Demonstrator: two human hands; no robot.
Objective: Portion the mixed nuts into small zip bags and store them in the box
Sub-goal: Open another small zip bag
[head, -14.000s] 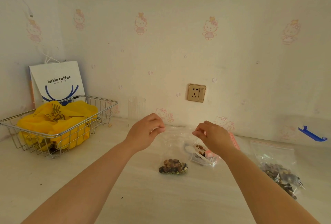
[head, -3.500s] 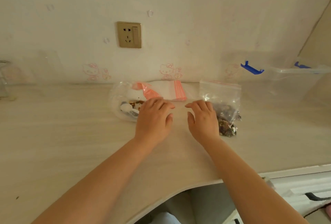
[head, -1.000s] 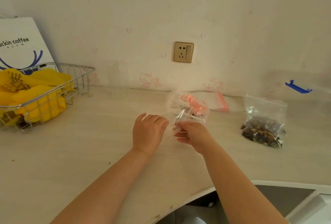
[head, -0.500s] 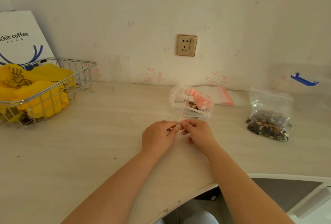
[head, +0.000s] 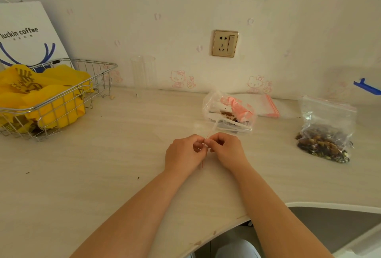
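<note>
At about nine o'clock on the pale wood-grain bench (head: pixel 86 175) sits a silver wire basket (head: pixel 68 101) stuffed with crumpled yellow plastic bags (head: pixel 51 92), and a white paper carrier bag printed "luckin coffee" (head: pixel 26 33) leans against the wall just behind it. Moving right, toward eleven o'clock, a clear ribbed plastic tumbler (head: pixel 144 74) stands upright near the wall. At the centre of the view the left hand (head: pixel 184 152) and the right hand (head: pixel 225 149) meet, knuckles almost touching; each grip is curled tight, thumb and forefinger pinching the top edge of a small clear zip bag with a red seal line (head: pixel 212 132), which shows only as a thin film and a faint red thread between the fingers. Whether anything is inside it cannot be told. At twelve o'clock a brass-coloured wall socket (head: pixel 225 43) is set in the cartoon-cat wallpaper. Just beyond the hands, at about one o'clock, lies a crumpled clear bag holding pink-edged bits and some brown nuts (head: pixel 228 112), with a flat stack of empty red-edged zip bags (head: pixel 266 106) beside it against the wall. Farther right, near three o'clock, a large clear zip bag of dark mixed nuts (head: pixel 325 136) rests on the bench, well apart from the hands. At the far right edge a blue plastic clip (head: pixel 367 87) shows on a translucent box (head: pixel 340 84).
</note>
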